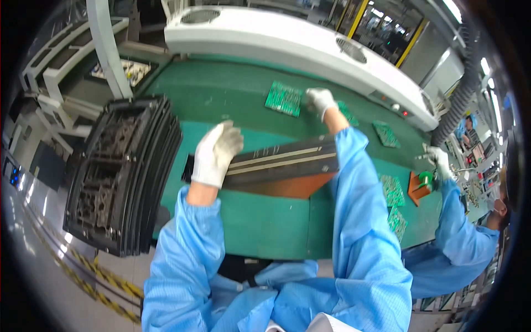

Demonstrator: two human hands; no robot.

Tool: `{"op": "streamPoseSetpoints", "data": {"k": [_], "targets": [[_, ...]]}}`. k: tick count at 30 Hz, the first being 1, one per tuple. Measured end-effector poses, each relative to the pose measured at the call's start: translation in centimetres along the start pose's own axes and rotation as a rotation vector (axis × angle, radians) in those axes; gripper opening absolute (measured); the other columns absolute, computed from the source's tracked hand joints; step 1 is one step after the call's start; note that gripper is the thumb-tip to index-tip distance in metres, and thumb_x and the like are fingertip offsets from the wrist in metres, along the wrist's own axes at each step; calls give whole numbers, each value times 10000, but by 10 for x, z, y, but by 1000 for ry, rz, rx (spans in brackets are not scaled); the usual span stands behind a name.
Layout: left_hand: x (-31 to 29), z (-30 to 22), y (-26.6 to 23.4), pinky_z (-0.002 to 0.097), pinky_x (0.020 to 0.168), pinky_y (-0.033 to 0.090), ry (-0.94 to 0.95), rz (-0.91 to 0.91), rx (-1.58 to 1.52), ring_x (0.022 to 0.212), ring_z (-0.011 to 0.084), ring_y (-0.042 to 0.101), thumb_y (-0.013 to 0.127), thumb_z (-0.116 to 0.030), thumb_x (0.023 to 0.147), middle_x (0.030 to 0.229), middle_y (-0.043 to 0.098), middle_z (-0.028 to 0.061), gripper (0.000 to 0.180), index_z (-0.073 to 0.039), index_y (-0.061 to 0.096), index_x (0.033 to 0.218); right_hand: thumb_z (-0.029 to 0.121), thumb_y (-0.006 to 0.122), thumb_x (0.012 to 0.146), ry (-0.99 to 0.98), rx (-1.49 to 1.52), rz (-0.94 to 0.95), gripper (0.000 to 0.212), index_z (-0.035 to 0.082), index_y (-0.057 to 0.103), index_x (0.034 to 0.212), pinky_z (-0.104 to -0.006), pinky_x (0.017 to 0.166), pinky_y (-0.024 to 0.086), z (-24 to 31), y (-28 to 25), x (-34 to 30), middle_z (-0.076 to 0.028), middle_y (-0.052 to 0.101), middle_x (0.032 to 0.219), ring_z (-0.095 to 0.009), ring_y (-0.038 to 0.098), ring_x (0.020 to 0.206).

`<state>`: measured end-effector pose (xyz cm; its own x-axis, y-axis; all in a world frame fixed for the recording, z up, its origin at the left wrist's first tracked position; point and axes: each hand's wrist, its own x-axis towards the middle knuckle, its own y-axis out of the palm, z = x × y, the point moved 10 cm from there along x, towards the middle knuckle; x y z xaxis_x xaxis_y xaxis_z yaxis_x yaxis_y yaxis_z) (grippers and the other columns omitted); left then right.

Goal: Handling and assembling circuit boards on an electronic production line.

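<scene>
My left hand (217, 155), in a white glove, is at the left end of a long black fixture (287, 157) with two pale strips. Its fingers are extended and loosely together; whether they touch the fixture I cannot tell. The fixture is tilted, with an orange-brown panel (293, 186) under it. My right hand (322, 102), also gloved, reaches over the belt past the fixture. Its fingers are curled, and what they hold, if anything, is hidden. Just left of it lies a green circuit board (284, 98); another board (347, 113) is partly behind my right wrist.
A stack of black fixtures (119, 171) stands at the left. Further boards (386, 134) lie to the right, near a green spool (425, 180) in an orange-brown holder. A white machine housing (287, 41) spans the far side. A co-worker's gloved hand (440, 160) is at the right.
</scene>
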<state>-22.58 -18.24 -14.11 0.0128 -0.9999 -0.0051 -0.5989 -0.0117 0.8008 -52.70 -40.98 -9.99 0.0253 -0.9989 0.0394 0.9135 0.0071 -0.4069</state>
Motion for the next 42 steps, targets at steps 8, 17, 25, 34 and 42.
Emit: {"op": "streamPoseSetpoints", "data": {"k": [8, 17, 25, 34, 42], "targets": [[-17, -14, 64, 305, 845, 511, 341, 127, 682, 948, 187, 644, 599, -202, 950, 1037, 662, 116, 317, 32, 592, 1163, 337, 613, 917, -247, 64, 198, 445, 6, 603, 1215, -304, 727, 538, 132, -8, -100, -115, 685, 1071, -188, 664, 817], [-37, 9, 100, 344, 821, 510, 529, 269, 1298, 941, 281, 656, 652, -234, 894, 1025, 668, 164, 300, -4, 653, 1086, 410, 576, 879, -699, -507, 247, 424, 20, 667, 1020, -386, 848, 503, 204, 15, -234, -175, 669, 963, -322, 640, 946], [-35, 14, 101, 336, 796, 509, 429, 319, 1283, 893, 268, 662, 623, -204, 911, 975, 673, 167, 268, 15, 647, 1062, 343, 624, 871, -738, -800, 224, 352, 24, 652, 1018, -410, 793, 521, 187, 31, -263, -168, 653, 904, -350, 639, 879], [-37, 14, 110, 336, 839, 494, 428, 344, 1277, 932, 275, 649, 606, -166, 921, 998, 664, 176, 246, 37, 634, 1056, 312, 671, 834, -887, -744, 216, 339, 24, 647, 1011, -424, 781, 503, 199, 25, -275, -158, 654, 904, -344, 631, 871], [-30, 18, 95, 310, 833, 503, 367, 282, 1316, 919, 225, 652, 618, -175, 921, 1008, 669, 152, 265, 23, 639, 1096, 388, 575, 890, -585, -872, 200, 369, 28, 652, 907, -440, 756, 548, 165, 30, -249, -175, 676, 861, -345, 678, 839]]}}
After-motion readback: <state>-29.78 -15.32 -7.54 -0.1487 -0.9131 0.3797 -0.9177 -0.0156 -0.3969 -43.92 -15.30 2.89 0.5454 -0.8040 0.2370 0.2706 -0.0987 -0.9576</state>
